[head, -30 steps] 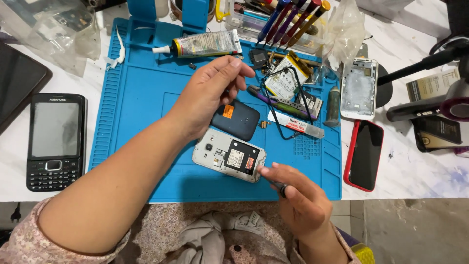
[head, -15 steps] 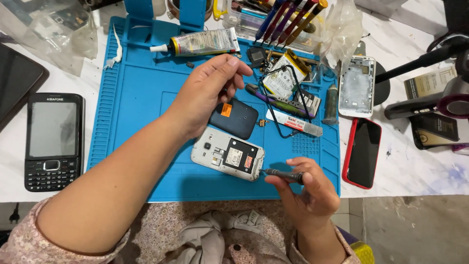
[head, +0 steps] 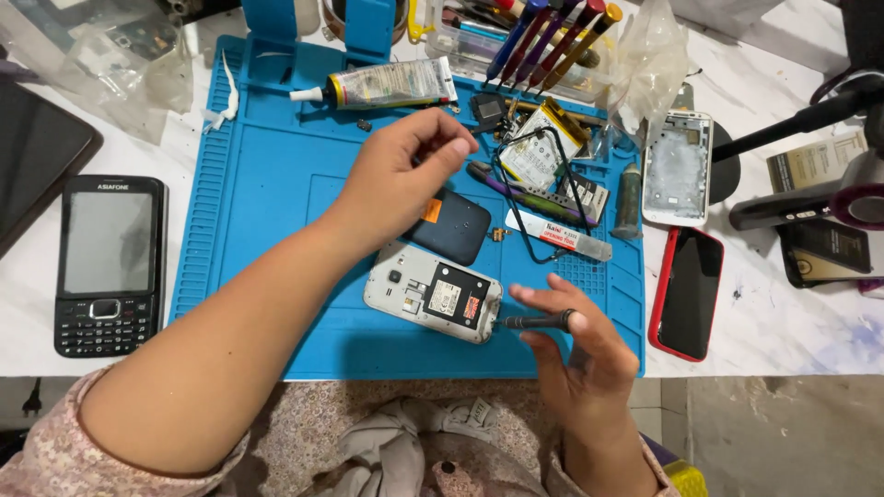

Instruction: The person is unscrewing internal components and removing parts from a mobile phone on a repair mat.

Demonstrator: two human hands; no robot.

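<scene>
Lying open-backed on the blue mat [head: 267, 212], the white phone [head: 433, 293] shows a white label; its dark back cover [head: 451, 225] bears an orange sticker. The right hand [head: 575, 354] pinches a small screwdriver [head: 536, 322] at the phone's edge. The left hand [head: 401, 179] hovers above, fingertips pinched together; whether they hold anything is unclear. A glue tube [head: 387, 85] lies behind.

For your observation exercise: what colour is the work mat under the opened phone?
Bright blue: the work mat shows best in the head view, lying beneath the opened phone.

blue mat [head: 267, 212], red phone [head: 686, 293], black keypad phone [head: 109, 265]
</scene>
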